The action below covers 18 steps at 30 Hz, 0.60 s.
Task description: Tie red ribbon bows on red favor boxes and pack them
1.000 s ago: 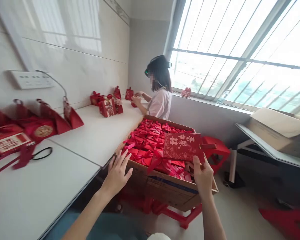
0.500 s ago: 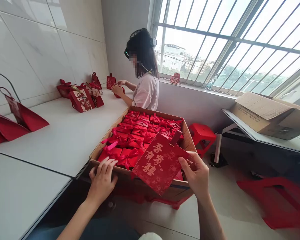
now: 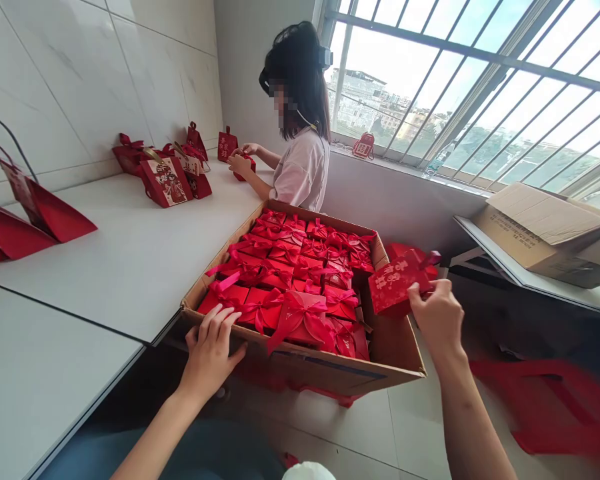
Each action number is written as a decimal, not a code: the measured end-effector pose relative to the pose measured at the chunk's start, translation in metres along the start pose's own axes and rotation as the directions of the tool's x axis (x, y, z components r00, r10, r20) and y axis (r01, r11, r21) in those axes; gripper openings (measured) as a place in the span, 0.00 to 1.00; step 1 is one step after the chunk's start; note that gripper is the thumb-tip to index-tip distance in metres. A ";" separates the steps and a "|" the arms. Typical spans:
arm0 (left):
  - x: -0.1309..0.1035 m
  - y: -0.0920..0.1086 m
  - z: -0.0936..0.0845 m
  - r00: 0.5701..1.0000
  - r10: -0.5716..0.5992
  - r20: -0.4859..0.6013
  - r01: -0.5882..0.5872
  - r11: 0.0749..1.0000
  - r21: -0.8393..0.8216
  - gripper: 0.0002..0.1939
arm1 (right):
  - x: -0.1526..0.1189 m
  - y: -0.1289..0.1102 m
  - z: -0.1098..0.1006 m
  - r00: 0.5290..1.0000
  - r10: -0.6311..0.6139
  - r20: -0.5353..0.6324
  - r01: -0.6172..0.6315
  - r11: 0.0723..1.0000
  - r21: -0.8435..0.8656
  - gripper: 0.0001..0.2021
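Note:
A cardboard box [image 3: 305, 363] packed with rows of red gift boxes [image 3: 260, 303] tied with red ribbon bows stands in front of me. My left hand [image 3: 210, 353] grips its near rim by the left corner, fingers over the edge and thumb on the outside. In my right hand [image 3: 437, 313] is a red gift box [image 3: 394, 283] with gold characters and a ribbon, pinched by its right side. It is tilted above the right wall of the cardboard box, partly over the open gap along that side.
On the white table [image 3: 145, 247] stand red gift bags [image 3: 167, 179] by the wall. A co-worker [image 3: 300, 160] at the far end handles a small red box. A red stool [image 3: 555, 400] is at right, and a carton [image 3: 535, 233] lies on a side table.
My right hand has carried the red gift box right and away from me, turning it, from over the packed boxes to the right wall. My left hand stays at the rim.

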<state>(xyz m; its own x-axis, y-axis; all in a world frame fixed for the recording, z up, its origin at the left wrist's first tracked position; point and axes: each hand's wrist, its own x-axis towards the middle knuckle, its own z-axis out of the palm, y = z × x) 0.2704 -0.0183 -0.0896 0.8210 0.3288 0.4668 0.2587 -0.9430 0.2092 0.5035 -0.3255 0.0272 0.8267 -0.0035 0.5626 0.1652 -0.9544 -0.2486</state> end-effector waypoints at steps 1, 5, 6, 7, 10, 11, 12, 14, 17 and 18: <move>0.000 0.000 0.000 1.000 0.007 0.000 -0.007 1.000 0.005 0.20 | 0.000 -0.004 0.008 0.997 -0.037 0.071 0.042 0.997 -0.065 0.12; -0.001 0.000 -0.001 0.999 0.033 -0.013 -0.032 0.999 0.029 0.20 | -0.001 -0.018 0.036 0.961 -0.059 0.269 0.109 0.978 -0.178 0.14; -0.001 0.000 -0.001 0.999 0.040 -0.021 -0.039 0.999 0.035 0.20 | 0.000 -0.020 0.043 0.953 -0.053 0.300 0.111 0.978 -0.178 0.14; -0.001 0.000 -0.001 0.999 0.044 -0.028 -0.043 0.998 0.040 0.20 | 0.001 -0.020 0.049 0.939 -0.045 0.340 0.113 0.977 -0.182 0.15; -0.001 0.002 -0.001 0.999 0.035 -0.023 -0.034 0.999 0.039 0.20 | 0.005 -0.015 0.070 0.862 -0.003 0.507 0.117 0.974 -0.194 0.14; -0.001 0.002 -0.001 1.000 0.025 -0.015 -0.025 0.999 0.032 0.21 | 0.006 -0.012 0.076 0.825 0.017 0.565 0.116 0.973 -0.200 0.13; -0.001 0.003 0.000 1.000 0.016 -0.008 -0.016 1.000 0.024 0.21 | 0.007 -0.009 0.082 0.788 0.037 0.614 0.114 0.972 -0.205 0.12; -0.001 0.004 0.000 1.000 0.003 0.002 -0.003 1.000 0.008 0.21 | 0.010 -0.004 0.092 0.735 0.063 0.675 0.108 0.972 -0.209 0.12; 0.000 0.005 -0.001 1.000 -0.001 0.008 0.001 1.000 0.003 0.22 | 0.012 -0.004 0.100 0.714 0.056 0.697 0.104 0.977 -0.186 0.13; 0.000 0.005 -0.001 1.000 -0.002 0.011 0.002 1.000 0.003 0.22 | 0.011 -0.005 0.102 0.718 0.042 0.694 0.106 0.980 -0.170 0.13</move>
<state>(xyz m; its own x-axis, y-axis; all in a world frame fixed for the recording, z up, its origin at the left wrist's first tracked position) 0.2709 -0.0235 -0.0880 0.8261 0.3301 0.4567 0.2618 -0.9425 0.2078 0.5667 -0.2902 -0.0453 0.9743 0.1646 -0.1538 0.1587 -0.9861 -0.0500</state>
